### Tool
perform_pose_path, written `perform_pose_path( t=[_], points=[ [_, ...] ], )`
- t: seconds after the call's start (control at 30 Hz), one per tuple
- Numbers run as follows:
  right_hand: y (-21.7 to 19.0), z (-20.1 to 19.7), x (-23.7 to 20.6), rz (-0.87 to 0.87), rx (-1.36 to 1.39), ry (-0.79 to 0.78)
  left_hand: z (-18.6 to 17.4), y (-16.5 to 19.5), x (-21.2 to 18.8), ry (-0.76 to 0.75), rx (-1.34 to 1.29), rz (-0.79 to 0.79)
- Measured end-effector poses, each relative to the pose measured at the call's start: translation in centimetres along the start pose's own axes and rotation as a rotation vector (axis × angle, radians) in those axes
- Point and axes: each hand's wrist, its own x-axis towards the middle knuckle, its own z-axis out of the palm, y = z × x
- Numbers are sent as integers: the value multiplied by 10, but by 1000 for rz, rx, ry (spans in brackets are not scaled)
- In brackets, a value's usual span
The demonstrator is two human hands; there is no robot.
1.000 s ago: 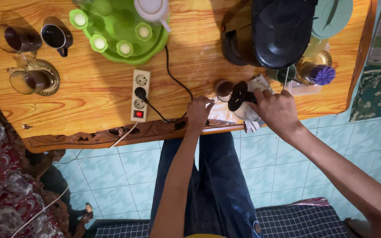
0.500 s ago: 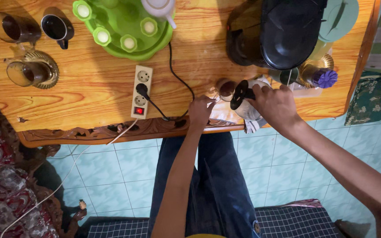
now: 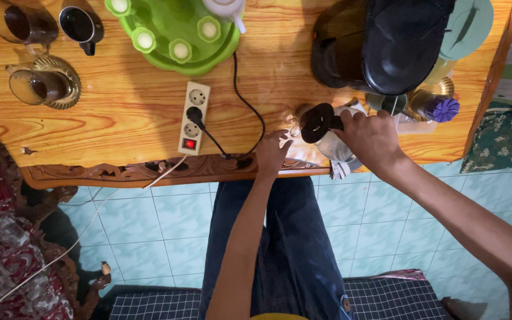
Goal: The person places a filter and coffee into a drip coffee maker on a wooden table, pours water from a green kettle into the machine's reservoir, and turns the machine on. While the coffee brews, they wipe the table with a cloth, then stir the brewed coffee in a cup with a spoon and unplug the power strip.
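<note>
My right hand (image 3: 371,139) grips the handle of a black round-headed tool (image 3: 317,122), which it holds over a small metal cup (image 3: 334,148) at the table's near edge. My left hand (image 3: 272,153) rests with spread fingers on a white cloth (image 3: 303,155) beside that cup. A big black coffee machine (image 3: 392,41) stands just behind the right hand. Part of a small brown cup (image 3: 299,112) shows behind the black tool.
On the wooden table (image 3: 120,112) lie a white power strip (image 3: 194,118) with a black plug and cord, a green tray (image 3: 167,26) of small cups, and glass cups (image 3: 37,86) at the left. A purple-topped object (image 3: 442,109) sits at the right. Tiled floor lies below.
Both hands stay at the same spot by the metal cup. The black tool has shifted only slightly, and the view has moved a little.
</note>
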Motion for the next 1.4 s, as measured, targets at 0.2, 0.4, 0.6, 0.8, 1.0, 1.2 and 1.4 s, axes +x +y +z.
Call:
perform_pose_path(
  t=[0.2, 0.4, 0.6, 0.8, 1.0, 1.2, 1.4],
  points=[
    [0, 5, 2, 3, 14, -19, -1, 3, -5, 13, -41, -44],
    [-3, 11, 5, 10, -11, -21, 1, 4, -14, -14, -101, -106],
    [-8, 13, 10, 9, -5, -102, 5, 4, -20, 3, -132, -116],
    [-11, 12, 24, 18, 20, -230, 2, 5, -23, 17, -115, -135],
    [-14, 9, 36, 14, -3, -274, -5, 14, -22, 22, -148, -140],
    [-8, 5, 35, 60, 66, -272, -3, 18, -17, 35, -185, -82],
    [22, -8, -16, 202, 245, -293, -8, 11, -14, 25, -217, -63]
  ],
)
